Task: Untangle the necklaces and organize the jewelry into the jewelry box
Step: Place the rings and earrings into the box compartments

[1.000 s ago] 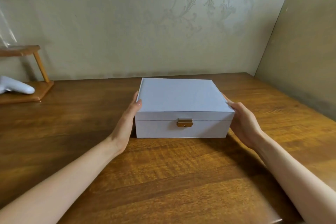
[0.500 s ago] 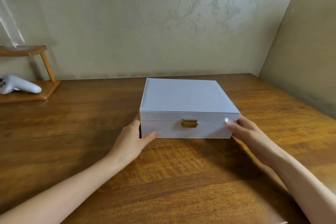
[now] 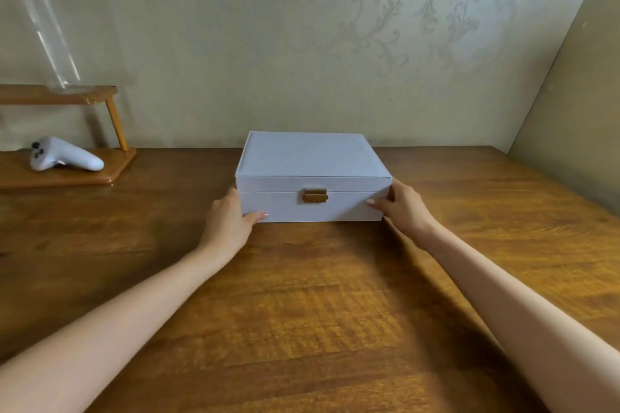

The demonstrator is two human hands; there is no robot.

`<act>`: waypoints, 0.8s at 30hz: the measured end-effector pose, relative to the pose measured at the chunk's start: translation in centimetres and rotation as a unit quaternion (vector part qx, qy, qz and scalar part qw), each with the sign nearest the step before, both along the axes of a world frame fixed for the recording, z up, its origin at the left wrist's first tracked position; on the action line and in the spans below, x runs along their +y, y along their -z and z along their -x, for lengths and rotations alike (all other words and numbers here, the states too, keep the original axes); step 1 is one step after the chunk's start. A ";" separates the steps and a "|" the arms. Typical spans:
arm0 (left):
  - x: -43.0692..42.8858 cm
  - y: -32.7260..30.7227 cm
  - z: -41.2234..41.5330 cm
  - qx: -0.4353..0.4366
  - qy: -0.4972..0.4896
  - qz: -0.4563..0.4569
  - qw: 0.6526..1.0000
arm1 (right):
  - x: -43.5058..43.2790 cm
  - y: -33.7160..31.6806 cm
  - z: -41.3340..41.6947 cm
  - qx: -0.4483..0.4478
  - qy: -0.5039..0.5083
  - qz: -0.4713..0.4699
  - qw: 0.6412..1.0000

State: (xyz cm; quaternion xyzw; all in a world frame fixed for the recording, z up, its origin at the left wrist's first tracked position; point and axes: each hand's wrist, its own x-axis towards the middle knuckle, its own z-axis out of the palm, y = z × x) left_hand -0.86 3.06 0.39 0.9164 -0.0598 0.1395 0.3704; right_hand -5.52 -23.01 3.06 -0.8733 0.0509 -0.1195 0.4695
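A home room: floral wallpaper (image 3: pixel 436 10), wooden table (image 3: pixel 302 312), game controller (image 3: pixel 63 157).

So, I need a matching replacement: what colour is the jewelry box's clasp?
The clasp is brassy gold; head view shows it best.

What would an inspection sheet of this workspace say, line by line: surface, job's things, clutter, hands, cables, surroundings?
Surface: wooden table, brown, grain visible, glossy.
Job's things: white jewelry box, lid closed, gold clasp on its front; no necklaces or other jewelry seen.
Clutter: white game controller on the base of a wooden stand at the far left; clear tall vessel on its top shelf.
Hands: left hand grips the box's front left corner, right hand the front right corner; each thumb lies on the front face.
Cables: nothing seen.
Surroundings: wall with floral-scroll wallpaper behind the table.
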 end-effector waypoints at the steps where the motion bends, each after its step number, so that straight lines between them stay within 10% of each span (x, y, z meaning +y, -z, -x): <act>1: 0.2 -0.1 -1.1 0.004 -0.003 -0.004 1.000 | 0.1 0.1 -1.3 -0.001 0.003 0.003 1.000; 24: -0.3 0.2 -11.5 0.023 -0.084 0.088 0.992 | 1.9 2.2 -13.8 0.007 0.140 0.016 0.990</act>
